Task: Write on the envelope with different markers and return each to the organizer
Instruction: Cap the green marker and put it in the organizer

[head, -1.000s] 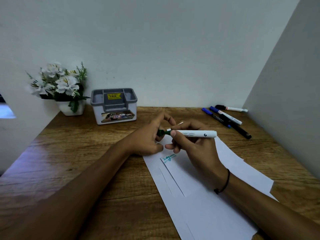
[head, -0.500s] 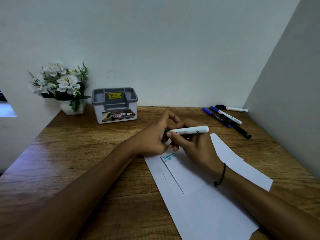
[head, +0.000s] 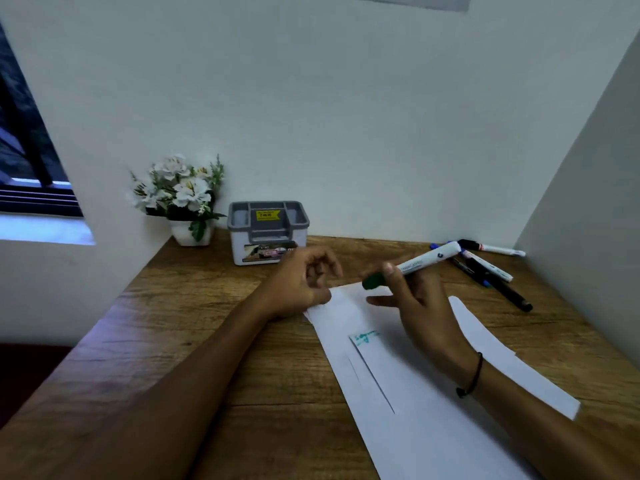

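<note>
My right hand grips capped green marker, long axis pointing up-right, cap toward my left hand. Left hand loosely curled, holding nothing. Organizer lies far-left, beyond left hand. Envelope beneath.

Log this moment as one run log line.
right hand: holds capped green marker | left hand: empty, beside envelope | organizer: no markers visible

Green scrawl "Sagar" on envelope
</note>
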